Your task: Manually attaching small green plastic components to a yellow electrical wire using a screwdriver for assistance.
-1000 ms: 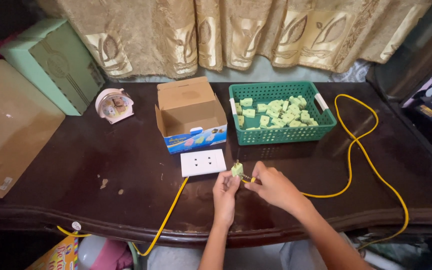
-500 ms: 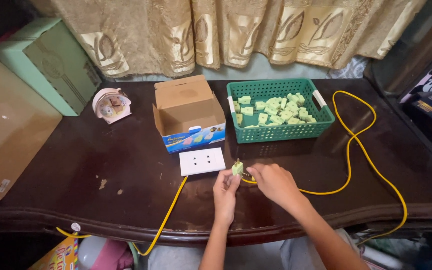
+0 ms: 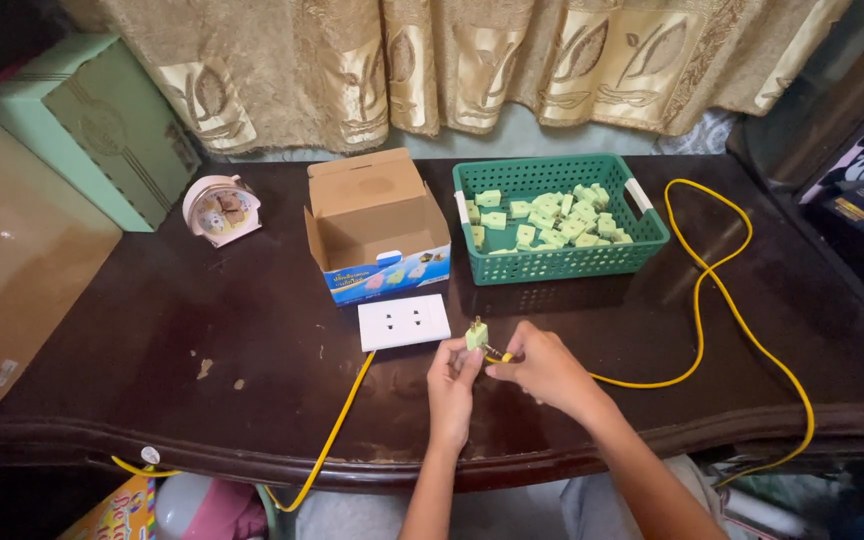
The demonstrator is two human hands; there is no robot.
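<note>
My left hand (image 3: pixel 450 385) pinches a small pale green plug adapter (image 3: pixel 476 334) just above the dark table. My right hand (image 3: pixel 544 368) grips the plug end of a yellow cable (image 3: pixel 697 300) and holds it against the adapter's underside. A white socket plate (image 3: pixel 403 322) on its own yellow cable (image 3: pixel 337 430) lies just left of my hands. Behind them stands a green basket (image 3: pixel 562 262) holding several more green adapters (image 3: pixel 552 216).
An open cardboard box (image 3: pixel 376 228) stands left of the basket. A small pink clock (image 3: pixel 220 209), a mint box (image 3: pixel 92 125) and a brown cardboard sheet (image 3: pixel 12 260) occupy the left side. Gold curtains (image 3: pixel 432 60) hang behind. The table's front edge (image 3: pixel 352 465) is close to me.
The camera view has shifted slightly. My hands stay together at the adapter, which now sits a little lower and more upright between my fingers.
</note>
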